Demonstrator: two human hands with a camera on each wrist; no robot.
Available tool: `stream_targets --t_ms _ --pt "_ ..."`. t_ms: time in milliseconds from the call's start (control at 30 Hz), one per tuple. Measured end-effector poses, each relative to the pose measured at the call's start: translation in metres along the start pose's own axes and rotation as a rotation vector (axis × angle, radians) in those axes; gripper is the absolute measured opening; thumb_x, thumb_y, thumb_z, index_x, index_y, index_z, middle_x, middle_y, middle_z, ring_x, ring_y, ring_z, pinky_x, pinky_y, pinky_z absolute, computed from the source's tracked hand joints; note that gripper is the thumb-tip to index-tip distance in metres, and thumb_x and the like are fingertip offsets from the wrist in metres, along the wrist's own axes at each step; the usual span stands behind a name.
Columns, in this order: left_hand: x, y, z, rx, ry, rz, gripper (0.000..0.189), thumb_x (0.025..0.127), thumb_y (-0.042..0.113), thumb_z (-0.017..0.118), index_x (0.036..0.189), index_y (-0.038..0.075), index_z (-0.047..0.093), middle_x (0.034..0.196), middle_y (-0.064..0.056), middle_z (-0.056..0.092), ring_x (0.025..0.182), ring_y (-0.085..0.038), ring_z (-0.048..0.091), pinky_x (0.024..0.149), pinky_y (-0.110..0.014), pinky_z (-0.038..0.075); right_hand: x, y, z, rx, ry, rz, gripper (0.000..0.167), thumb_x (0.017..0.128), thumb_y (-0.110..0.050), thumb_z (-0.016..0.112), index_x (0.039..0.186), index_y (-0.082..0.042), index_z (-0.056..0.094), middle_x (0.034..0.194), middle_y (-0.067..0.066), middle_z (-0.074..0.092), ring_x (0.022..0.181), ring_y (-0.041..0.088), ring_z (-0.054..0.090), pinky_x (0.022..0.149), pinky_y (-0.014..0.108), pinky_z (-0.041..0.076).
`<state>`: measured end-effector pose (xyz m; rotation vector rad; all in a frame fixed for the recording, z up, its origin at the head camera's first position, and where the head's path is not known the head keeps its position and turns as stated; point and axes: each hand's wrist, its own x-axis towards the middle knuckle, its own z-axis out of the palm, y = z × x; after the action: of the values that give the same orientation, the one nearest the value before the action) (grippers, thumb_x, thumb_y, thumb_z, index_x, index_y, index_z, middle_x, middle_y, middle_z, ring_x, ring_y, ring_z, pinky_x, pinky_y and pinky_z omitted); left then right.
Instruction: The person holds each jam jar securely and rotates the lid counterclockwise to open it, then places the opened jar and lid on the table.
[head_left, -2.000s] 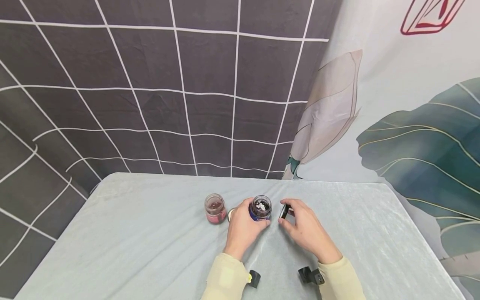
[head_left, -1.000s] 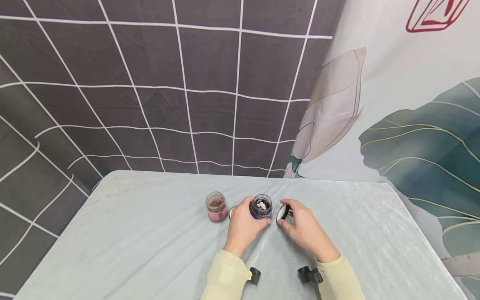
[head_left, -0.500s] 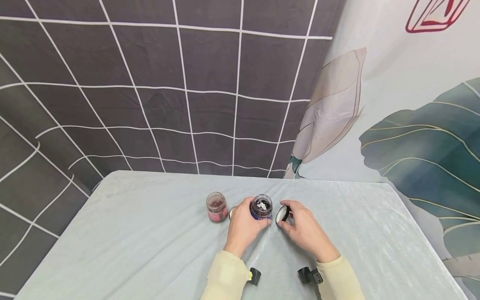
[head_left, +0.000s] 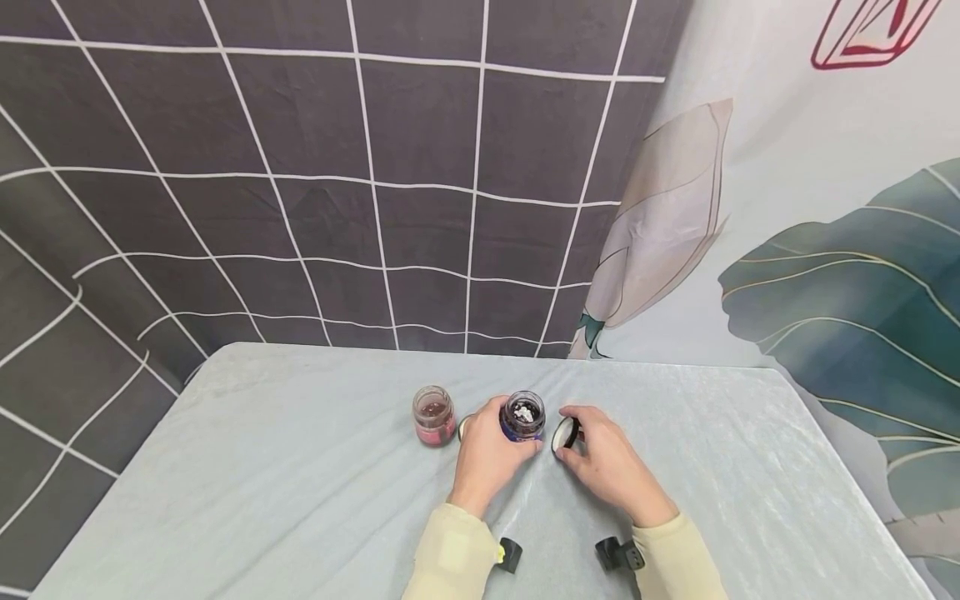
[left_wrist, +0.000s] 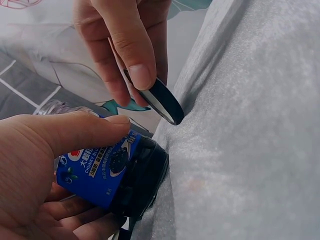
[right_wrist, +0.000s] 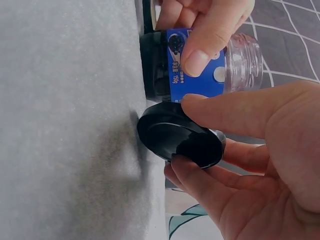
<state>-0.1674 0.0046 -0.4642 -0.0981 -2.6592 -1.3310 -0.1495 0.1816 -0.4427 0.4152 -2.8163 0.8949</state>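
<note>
My left hand (head_left: 491, 454) grips a small glass jar of blueberry jam (head_left: 522, 427), standing upright and uncovered. It has a blue label (left_wrist: 100, 177), with dark contents and white lumps at the top. Just right of it, my right hand (head_left: 611, 458) pinches a black lid (head_left: 565, 434) between thumb and fingers. The lid is tilted on edge, its pale inside turned toward the jar; its lower rim is right at the cloth. In the right wrist view the lid's glossy black outside (right_wrist: 170, 130) shows.
Left of my left hand stands another uncovered glass jar (head_left: 432, 417) with a pink-red label. A second lid (head_left: 462, 427) lies between that jar and my hand, mostly hidden. A pale grey-blue cloth (head_left: 300, 483) covers the table, with a dark gridded curtain (head_left: 420, 225) behind.
The black lid has turned in my right fingers from nearly edge-on to showing its pale inside. My right fingers have dipped slightly. My left hand and the jam jar have stayed in place.
</note>
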Motion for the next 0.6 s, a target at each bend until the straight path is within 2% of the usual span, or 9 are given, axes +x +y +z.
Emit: stream_targets --t_ms 467,600 --pt "0.0004 -0.0012 -0.001 -0.01 -0.011 0.011 0.061 0.063 0.024 0.092 0.117 0.01 0.067 0.106 -0.003 0.074 0.1 -0.026 0.068 0.091 -0.04 0.052 0.0004 0.0018 0.0038 -0.007 0.018 -0.018 0.053 0.076 -0.002 0.082 0.124 0.006 0.062 0.117 0.02 0.064 0.088 0.021 0.058 0.085 0.046 0.053" --pt "0.0001 -0.0014 -0.0012 -0.007 -0.008 0.014 0.061 0.062 0.023 0.093 0.116 0.009 0.068 0.106 -0.004 0.074 0.1 -0.025 0.069 0.09 -0.04 0.053 0.0003 0.0021 0.0056 -0.003 0.013 -0.027 0.052 0.076 -0.002 0.082 0.124 0.006 0.061 0.12 0.022 0.064 0.101 0.03 0.063 0.094 0.05 0.051"
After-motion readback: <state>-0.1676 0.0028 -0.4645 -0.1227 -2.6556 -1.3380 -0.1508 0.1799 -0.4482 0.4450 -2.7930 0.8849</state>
